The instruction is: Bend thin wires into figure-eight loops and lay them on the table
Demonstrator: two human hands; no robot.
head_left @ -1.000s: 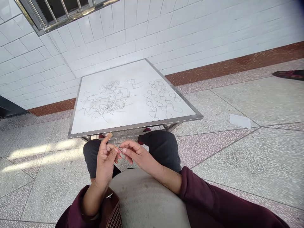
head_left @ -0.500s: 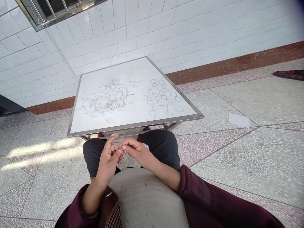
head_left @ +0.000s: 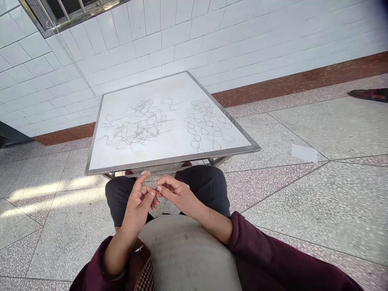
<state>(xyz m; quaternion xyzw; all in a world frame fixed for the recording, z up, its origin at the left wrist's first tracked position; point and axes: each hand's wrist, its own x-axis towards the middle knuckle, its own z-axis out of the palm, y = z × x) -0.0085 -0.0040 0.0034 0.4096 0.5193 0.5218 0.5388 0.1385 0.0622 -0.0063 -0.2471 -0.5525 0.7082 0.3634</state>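
Note:
My left hand (head_left: pixel 138 202) and my right hand (head_left: pixel 176 194) meet in front of my lap, just below the near edge of a small white table (head_left: pixel 169 159). Their fingertips pinch together on a thin wire piece (head_left: pixel 154 188), too fine to make out clearly. My left forefinger points up. On the table lie a tangled heap of bent thin wires (head_left: pixel 136 125) on the left and several wire loops (head_left: pixel 207 125) laid out in rows on the right.
The table has a metal rim and stands against a white tiled wall (head_left: pixel 212 36). Speckled stone floor surrounds it. A white scrap of paper (head_left: pixel 304 153) lies on the floor to the right. A dark shoe (head_left: pixel 368 95) shows at the far right edge.
My hands have come closer together and the fingertips now pinch at one spot. The view shifted slightly; the things on the table have not moved.

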